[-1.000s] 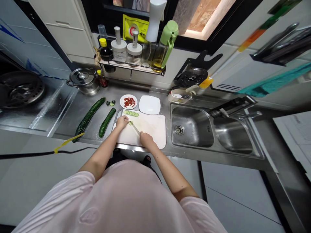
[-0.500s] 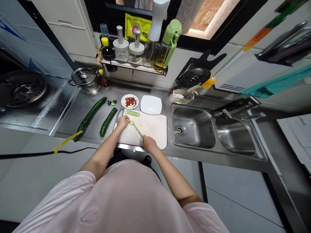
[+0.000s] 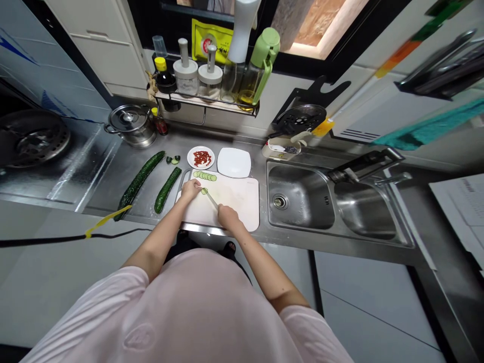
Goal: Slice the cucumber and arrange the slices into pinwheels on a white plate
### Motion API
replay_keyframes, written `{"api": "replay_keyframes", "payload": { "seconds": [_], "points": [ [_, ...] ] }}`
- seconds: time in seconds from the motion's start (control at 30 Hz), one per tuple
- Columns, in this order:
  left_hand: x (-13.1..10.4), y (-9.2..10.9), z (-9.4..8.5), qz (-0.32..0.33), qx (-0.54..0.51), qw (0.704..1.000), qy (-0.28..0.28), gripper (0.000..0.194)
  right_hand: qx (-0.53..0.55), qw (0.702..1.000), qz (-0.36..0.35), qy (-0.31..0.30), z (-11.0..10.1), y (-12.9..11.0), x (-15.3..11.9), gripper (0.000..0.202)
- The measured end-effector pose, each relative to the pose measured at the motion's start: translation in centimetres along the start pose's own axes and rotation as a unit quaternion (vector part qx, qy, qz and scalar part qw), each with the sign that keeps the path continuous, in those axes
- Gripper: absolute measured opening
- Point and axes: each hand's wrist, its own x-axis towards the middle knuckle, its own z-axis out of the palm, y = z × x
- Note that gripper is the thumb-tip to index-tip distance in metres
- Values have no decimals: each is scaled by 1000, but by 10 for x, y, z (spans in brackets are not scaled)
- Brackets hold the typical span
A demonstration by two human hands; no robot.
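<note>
My right hand [image 3: 228, 217] is wrapped round the handle of a kitchen knife [image 3: 212, 200], whose blade points up and left over the white cutting board [image 3: 242, 201]. By the blade's tip lies a cucumber slice [image 3: 204, 191]. Just left of that slice, my left hand [image 3: 191, 190] has its fingers bent and pressed together; what they grip, if anything, is too small to make out. A row of overlapping cucumber slices [image 3: 204, 176] lies along the board's far left edge. To the board's left are a shorter cucumber [image 3: 168, 190] and a long whole cucumber [image 3: 139, 182].
Behind the board stand a plate of chopped red pieces [image 3: 190, 162] and a square white plate [image 3: 234, 162]. Cucumber ends [image 3: 174, 161] lie left of them. A double sink [image 3: 300, 201] is to the right. A lidded pot [image 3: 132, 128] and a condiment rack [image 3: 212, 103] are behind.
My right hand and the knife have shifted slightly left and up across the board. My left hand stays beside the slice. The whole view has drifted a little.
</note>
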Motion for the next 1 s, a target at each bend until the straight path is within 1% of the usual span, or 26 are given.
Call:
{"api": "replay_keyframes", "payload": {
  "seconds": [0.33, 0.47, 0.67, 1.0],
  "points": [
    [0, 1, -1, 1, 5, 1000, 1, 21, 0, 1000, 0, -8, 0, 1, -3, 29],
    [0, -1, 0, 5, 5, 1000, 6, 20, 1, 1000, 5, -7, 4, 1, -5, 27],
    [0, -3, 3, 11, 2, 1000, 17, 20, 2, 1000, 3, -3, 11, 7, -14, 26],
    [-8, 0, 1, 28, 16, 999, 23, 19, 6, 1000, 11, -4, 18, 12, -22, 26]
  ]
}}
